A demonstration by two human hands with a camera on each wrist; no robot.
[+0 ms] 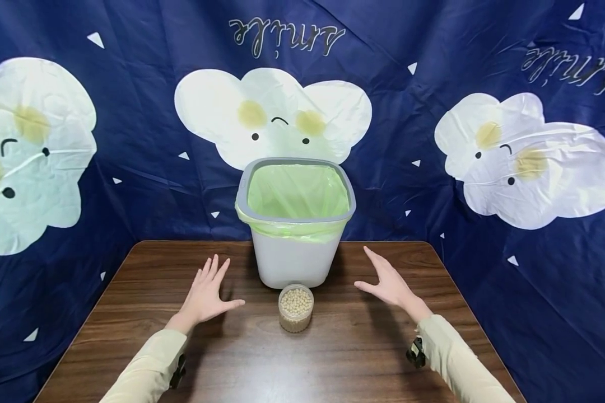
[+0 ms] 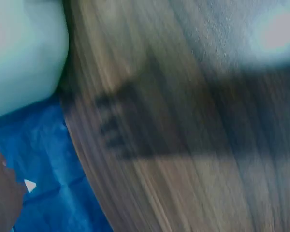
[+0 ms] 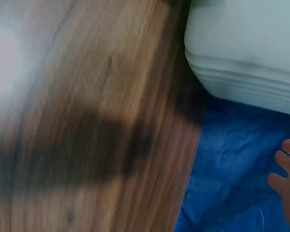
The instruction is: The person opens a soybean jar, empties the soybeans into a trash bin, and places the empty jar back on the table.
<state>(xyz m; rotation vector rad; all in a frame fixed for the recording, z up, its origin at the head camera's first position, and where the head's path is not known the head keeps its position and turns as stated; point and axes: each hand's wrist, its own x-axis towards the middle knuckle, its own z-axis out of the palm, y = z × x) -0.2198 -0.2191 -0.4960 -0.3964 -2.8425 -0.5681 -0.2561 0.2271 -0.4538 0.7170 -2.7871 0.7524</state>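
Note:
Between the two hands stands a small clear jar (image 1: 296,308) filled with pale round beads, its top uncovered. Behind it is a white trash bin (image 1: 297,257) with a grey rim and a green bag lining it. My left hand (image 1: 205,295) hovers over the table left of the jar, fingers spread and thumb toward the jar, touching nothing. On the other side my right hand (image 1: 387,284) is held out with the thumb apart, also holding nothing. Each wrist view catches only part of its hand at the edge, with the bin's side (image 2: 24,53) near the left one.
The brown wooden table (image 1: 242,364) ends at a back edge just behind the bin. Dark blue cloth (image 1: 146,184) printed with white clouds hangs behind and at both sides. Dark wrist devices (image 1: 416,352) sit at the cuffs of both cream sleeves.

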